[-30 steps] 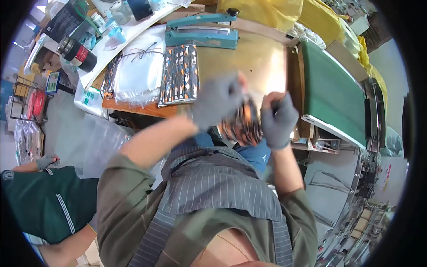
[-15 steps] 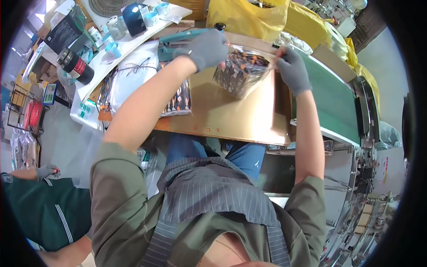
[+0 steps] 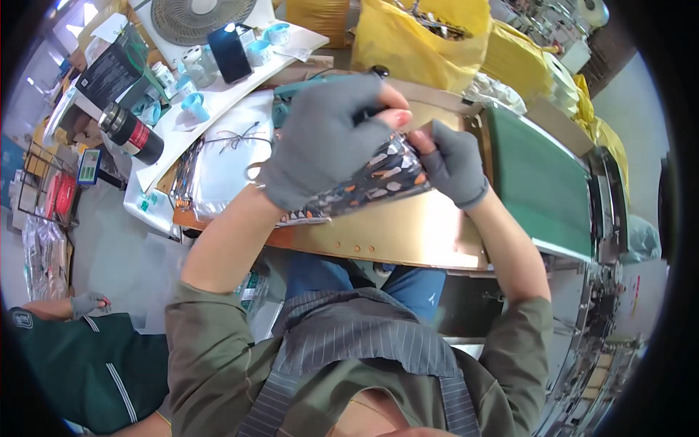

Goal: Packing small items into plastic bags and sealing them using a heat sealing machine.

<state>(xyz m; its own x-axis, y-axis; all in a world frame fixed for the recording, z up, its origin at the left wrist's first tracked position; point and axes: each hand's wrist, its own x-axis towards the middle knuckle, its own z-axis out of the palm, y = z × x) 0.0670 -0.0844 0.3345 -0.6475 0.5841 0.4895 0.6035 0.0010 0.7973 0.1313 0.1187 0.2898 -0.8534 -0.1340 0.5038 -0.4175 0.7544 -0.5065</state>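
A cluttered workshop surrounds a gold-coloured tabletop (image 3: pixel 415 233), with a green conveyor belt (image 3: pixel 542 182) at its right and a large yellow plastic bag (image 3: pixel 419 54) beyond its far edge. On the left, a white side table (image 3: pixel 164 142) carries a round fan (image 3: pixel 200 18), a black thermos (image 3: pixel 135 136) and light-blue cups (image 3: pixel 195 107). A stack of clear plastic bags (image 3: pixel 237 149) lies between it and the left hand (image 3: pixel 324 142). Both hands wear grey gloves with bare fingertips. Above the tabletop, the dark packet (image 3: pixel 386 175), patterned in orange, grey and white, slants between them. The right hand (image 3: pixel 453 166) pinches its upper right corner between thumb and forefinger. The left hand's fingers are curled at its upper left, but blur and overlap leave it unclear whether they grip it. At lower left, a co-worker's gloved hand (image 3: pixel 89 304) shows above a dark green garment (image 3: pixel 80 371).
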